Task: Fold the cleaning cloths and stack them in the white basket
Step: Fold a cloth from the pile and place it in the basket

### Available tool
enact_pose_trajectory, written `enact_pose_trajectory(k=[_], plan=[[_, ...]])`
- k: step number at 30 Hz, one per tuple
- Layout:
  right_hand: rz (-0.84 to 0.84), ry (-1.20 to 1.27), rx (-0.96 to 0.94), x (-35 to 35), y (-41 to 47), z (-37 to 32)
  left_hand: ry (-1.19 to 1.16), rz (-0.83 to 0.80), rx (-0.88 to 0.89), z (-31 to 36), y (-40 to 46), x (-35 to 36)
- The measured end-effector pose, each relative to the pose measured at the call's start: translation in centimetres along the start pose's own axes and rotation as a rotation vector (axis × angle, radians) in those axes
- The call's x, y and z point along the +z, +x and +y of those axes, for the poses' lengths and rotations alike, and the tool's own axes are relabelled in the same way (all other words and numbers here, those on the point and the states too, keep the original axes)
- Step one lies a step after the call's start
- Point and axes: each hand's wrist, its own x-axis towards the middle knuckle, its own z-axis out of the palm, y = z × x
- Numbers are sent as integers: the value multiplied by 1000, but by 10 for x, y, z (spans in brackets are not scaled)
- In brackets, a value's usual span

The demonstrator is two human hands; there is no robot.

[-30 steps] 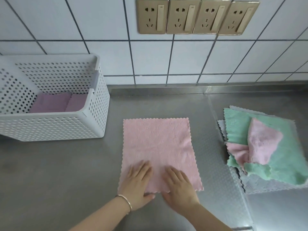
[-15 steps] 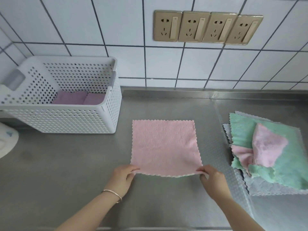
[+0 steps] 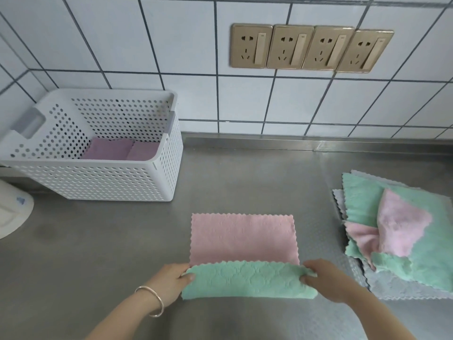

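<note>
Head view, nearest first: at the bench's front edge, the left hand (image 3: 171, 280), with a metal bangle (image 3: 153, 301) on its wrist, pinches the left near corner of a cleaning cloth (image 3: 242, 256), and the right hand (image 3: 327, 280) pinches the right near corner. Both hold the near edge turned up and over, so the green underside shows as a band across the front while the pink top face lies flat on the steel bench (image 3: 73, 253) beyond it. Toward the right edge sits a loose pile of unfolded cloths (image 3: 392, 231), green, pink and grey, overlapping untidily. At the left edge a white rounded object (image 3: 12, 212) is partly in view. Farther back on the left stands the white basket (image 3: 110, 177), perforated, with folded purple cloths (image 3: 120, 149) lying on its floor. Behind the bench's rear edge rises a white tiled wall (image 3: 147, 45) carrying four gold sockets (image 3: 311, 47) in a row.
</note>
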Motion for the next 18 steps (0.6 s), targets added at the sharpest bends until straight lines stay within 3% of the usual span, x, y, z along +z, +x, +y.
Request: enact_pose_trajectory(k=[6,13,18], plan=[[186,244,69,-27,35,-11,-201,254,-96,22,36,-23],[277,219,162,-29,80,-20,-79,336,-248,31,88,-29],[324,209,210,-28,98,-21,32,435,-250,32,101,-29]])
